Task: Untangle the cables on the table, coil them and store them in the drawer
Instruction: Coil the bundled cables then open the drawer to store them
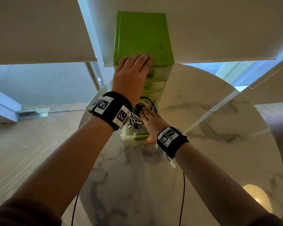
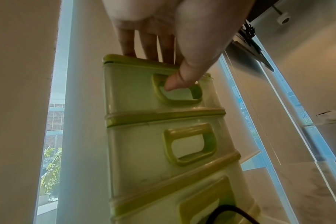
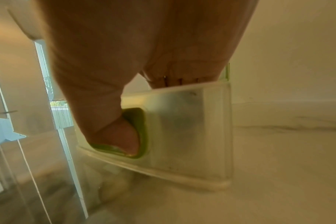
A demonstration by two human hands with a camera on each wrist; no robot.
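My left hand (image 1: 131, 70) lies flat atop the light plastic cabinet (image 1: 144, 36); my right hand (image 1: 151, 123) grips the drawer (image 3: 182, 128) front over springy coiled cables (image 1: 137, 115).

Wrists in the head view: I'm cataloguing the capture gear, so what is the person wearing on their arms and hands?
Each wrist carries a black band, left and right, set with white tiles printed with black square codes. A thin dark cable hangs below each forearm. Dark brown sleeves sit pushed up near the elbows. Both hands are bare.
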